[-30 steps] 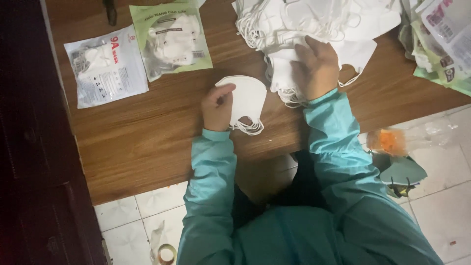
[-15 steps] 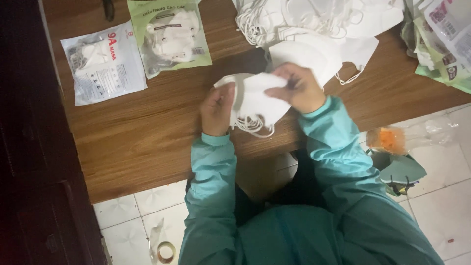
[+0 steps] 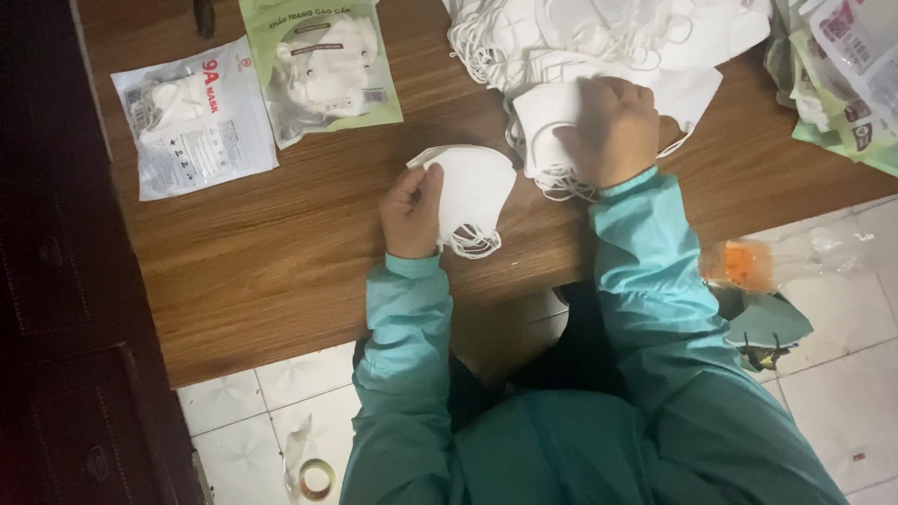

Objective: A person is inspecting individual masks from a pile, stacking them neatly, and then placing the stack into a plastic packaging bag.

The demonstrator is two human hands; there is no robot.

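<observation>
My left hand [image 3: 412, 210] holds a small stack of folded white face masks [image 3: 472, 192] by its left edge, resting on the brown wooden table [image 3: 281, 262]. Their ear loops hang at the lower edge. My right hand [image 3: 613, 126] presses down on a white mask at the near side of a big loose pile of white masks [image 3: 599, 37] at the table's far middle. Both arms wear teal sleeves.
Two sealed mask packets lie at the far left: a white one [image 3: 192, 117] and a green one [image 3: 323, 65]. More printed packets [image 3: 842, 65] are stacked at the far right. A tape roll [image 3: 318, 479] and an orange-tinted plastic bag [image 3: 748, 266] lie on the tiled floor.
My right hand left the stack in my left hand and went back up right to the big pile. The held stack stayed in place on the table.
</observation>
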